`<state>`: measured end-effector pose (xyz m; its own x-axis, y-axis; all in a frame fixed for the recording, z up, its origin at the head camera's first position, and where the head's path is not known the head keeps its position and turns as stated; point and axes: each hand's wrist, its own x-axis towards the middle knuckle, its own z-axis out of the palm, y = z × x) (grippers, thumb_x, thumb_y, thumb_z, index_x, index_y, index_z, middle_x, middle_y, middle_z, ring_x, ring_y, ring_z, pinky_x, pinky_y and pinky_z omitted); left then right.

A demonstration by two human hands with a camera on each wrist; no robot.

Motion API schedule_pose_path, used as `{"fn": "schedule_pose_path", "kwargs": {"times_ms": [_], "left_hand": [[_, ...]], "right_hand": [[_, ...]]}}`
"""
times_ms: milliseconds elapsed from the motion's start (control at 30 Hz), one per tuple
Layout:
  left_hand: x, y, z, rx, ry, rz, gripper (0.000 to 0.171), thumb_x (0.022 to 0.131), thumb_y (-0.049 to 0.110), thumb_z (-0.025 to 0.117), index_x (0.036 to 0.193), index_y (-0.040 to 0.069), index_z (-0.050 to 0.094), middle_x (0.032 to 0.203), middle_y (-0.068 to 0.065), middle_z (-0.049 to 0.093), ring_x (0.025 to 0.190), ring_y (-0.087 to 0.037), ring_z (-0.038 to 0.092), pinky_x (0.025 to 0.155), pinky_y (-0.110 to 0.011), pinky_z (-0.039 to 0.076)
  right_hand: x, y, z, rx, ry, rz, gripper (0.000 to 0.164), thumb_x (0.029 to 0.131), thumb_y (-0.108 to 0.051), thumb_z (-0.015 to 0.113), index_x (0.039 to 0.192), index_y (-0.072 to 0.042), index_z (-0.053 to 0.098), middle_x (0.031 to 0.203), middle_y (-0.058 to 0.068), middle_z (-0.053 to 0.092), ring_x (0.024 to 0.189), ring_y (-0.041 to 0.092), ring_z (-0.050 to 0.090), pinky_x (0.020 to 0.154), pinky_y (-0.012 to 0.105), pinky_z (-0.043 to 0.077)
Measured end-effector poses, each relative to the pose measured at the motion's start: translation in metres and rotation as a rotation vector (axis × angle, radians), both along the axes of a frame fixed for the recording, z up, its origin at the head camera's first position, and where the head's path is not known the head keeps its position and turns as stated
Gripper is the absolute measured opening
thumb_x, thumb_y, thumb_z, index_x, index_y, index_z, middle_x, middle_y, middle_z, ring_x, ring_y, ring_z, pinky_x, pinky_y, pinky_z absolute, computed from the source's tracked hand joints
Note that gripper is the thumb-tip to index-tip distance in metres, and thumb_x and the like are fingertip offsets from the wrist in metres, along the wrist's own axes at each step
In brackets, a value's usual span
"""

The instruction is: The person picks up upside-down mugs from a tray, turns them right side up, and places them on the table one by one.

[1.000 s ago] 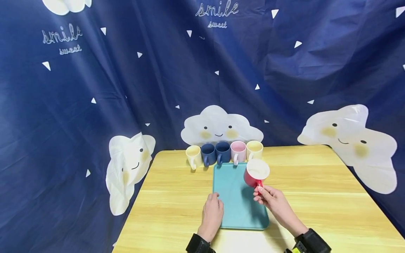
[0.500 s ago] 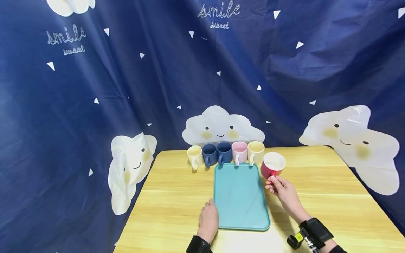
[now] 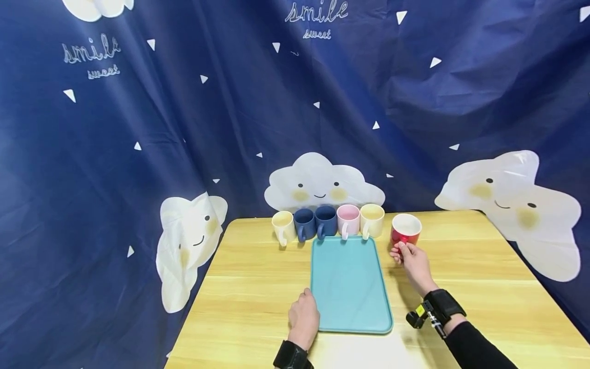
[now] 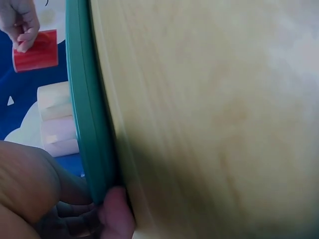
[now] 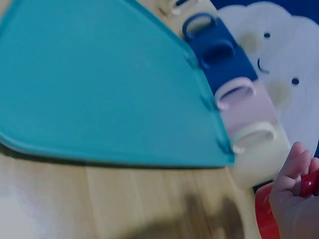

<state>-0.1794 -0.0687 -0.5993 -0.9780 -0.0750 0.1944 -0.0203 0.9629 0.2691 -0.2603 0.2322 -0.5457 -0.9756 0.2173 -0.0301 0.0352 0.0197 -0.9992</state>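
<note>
My right hand (image 3: 416,265) pinches the handle of a red mug (image 3: 412,239) with a white inside. The mug is upright at the back right, a little right of the row of mugs; whether its base touches the table cannot be told. In the right wrist view, the red mug (image 5: 266,214) is partly hidden by the fingers. My left hand (image 3: 304,316) is at the left edge of a teal rectangular tray (image 3: 350,287). The left wrist view has its fingers (image 4: 117,211) on both sides of the tray rim (image 4: 89,99), gripping it.
Behind the tray stand a cream mug (image 3: 283,225), two navy mugs (image 3: 304,223), a pink mug (image 3: 348,219) and another cream mug (image 3: 372,219), in a close row with handles forward. The wooden table (image 3: 479,287) ends at a dark blue curtain (image 3: 295,102).
The right hand has carried the red mug from over the tray to the right and back, beside the row. The left hand has slid slightly down the tray's left edge.
</note>
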Motion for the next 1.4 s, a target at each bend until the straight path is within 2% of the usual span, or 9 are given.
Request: {"fn": "schedule_pose_path", "kwargs": {"times_ms": [133, 367, 667, 800, 1000, 1167, 1400], "left_hand": [[-0.002, -0.001, -0.001, 0.028, 0.008, -0.031, 0.026, 0.08, -0.001, 0.076, 0.102, -0.001, 0.061, 0.079, -0.011, 0.062, 0.059, -0.032, 0.062, 0.046, -0.04, 0.051], [-0.003, -0.005, 0.0, 0.066, 0.013, -0.057, 0.026, 0.078, -0.003, 0.075, 0.1, -0.002, 0.061, 0.078, -0.013, 0.062, 0.063, -0.034, 0.064, 0.052, -0.042, 0.053], [-0.002, -0.006, 0.002, 0.091, 0.032, -0.085, 0.022, 0.078, -0.005, 0.074, 0.096, -0.001, 0.062, 0.075, -0.013, 0.062, 0.063, -0.035, 0.064, 0.051, -0.043, 0.053], [-0.002, -0.007, 0.003, 0.099, 0.031, -0.085, 0.021, 0.078, -0.005, 0.074, 0.094, 0.0, 0.062, 0.074, -0.012, 0.062, 0.062, -0.035, 0.064, 0.051, -0.043, 0.053], [-0.003, -0.01, 0.003, 0.105, 0.027, -0.087, 0.018, 0.082, -0.002, 0.076, 0.095, 0.0, 0.064, 0.074, -0.01, 0.063, 0.062, -0.033, 0.065, 0.052, -0.042, 0.054], [-0.003, -0.013, 0.001, 0.121, 0.005, -0.073, 0.014, 0.086, 0.001, 0.075, 0.095, 0.001, 0.064, 0.075, -0.01, 0.063, 0.063, -0.033, 0.065, 0.052, -0.042, 0.054], [-0.006, -0.014, 0.0, 0.118, 0.032, -0.09, 0.016, 0.085, 0.002, 0.076, 0.098, 0.0, 0.066, 0.077, -0.011, 0.065, 0.064, -0.034, 0.066, 0.053, -0.042, 0.055]], "right_hand": [[-0.012, 0.007, -0.006, 0.017, -0.024, -0.008, 0.045, 0.111, -0.022, 0.039, 0.124, 0.02, 0.048, 0.087, -0.001, 0.068, 0.077, -0.002, 0.063, 0.07, 0.017, 0.056], [-0.023, 0.007, -0.012, 0.027, -0.082, -0.02, 0.044, 0.111, -0.021, 0.039, 0.124, 0.019, 0.048, 0.085, -0.001, 0.067, 0.075, 0.0, 0.064, 0.07, 0.019, 0.057], [-0.025, 0.006, -0.019, 0.019, -0.112, -0.056, 0.045, 0.11, -0.023, 0.04, 0.125, 0.019, 0.049, 0.082, -0.004, 0.067, 0.073, -0.001, 0.064, 0.07, 0.019, 0.057], [-0.027, 0.0, -0.02, 0.007, -0.113, -0.062, 0.045, 0.11, -0.021, 0.04, 0.126, 0.02, 0.048, 0.086, 0.0, 0.066, 0.074, 0.0, 0.064, 0.071, 0.019, 0.057], [-0.033, -0.006, -0.02, -0.009, -0.113, -0.062, 0.046, 0.111, -0.022, 0.039, 0.128, 0.02, 0.048, 0.09, 0.002, 0.064, 0.076, -0.001, 0.064, 0.075, 0.02, 0.058], [-0.036, -0.009, -0.018, 0.011, -0.132, -0.054, 0.044, 0.111, -0.022, 0.038, 0.124, 0.019, 0.049, 0.088, 0.002, 0.065, 0.074, -0.001, 0.065, 0.072, 0.018, 0.057], [-0.046, -0.015, -0.013, -0.098, -0.147, -0.078, 0.043, 0.111, -0.02, 0.038, 0.125, 0.019, 0.047, 0.086, 0.002, 0.063, 0.073, 0.002, 0.066, 0.071, 0.016, 0.056]]}}
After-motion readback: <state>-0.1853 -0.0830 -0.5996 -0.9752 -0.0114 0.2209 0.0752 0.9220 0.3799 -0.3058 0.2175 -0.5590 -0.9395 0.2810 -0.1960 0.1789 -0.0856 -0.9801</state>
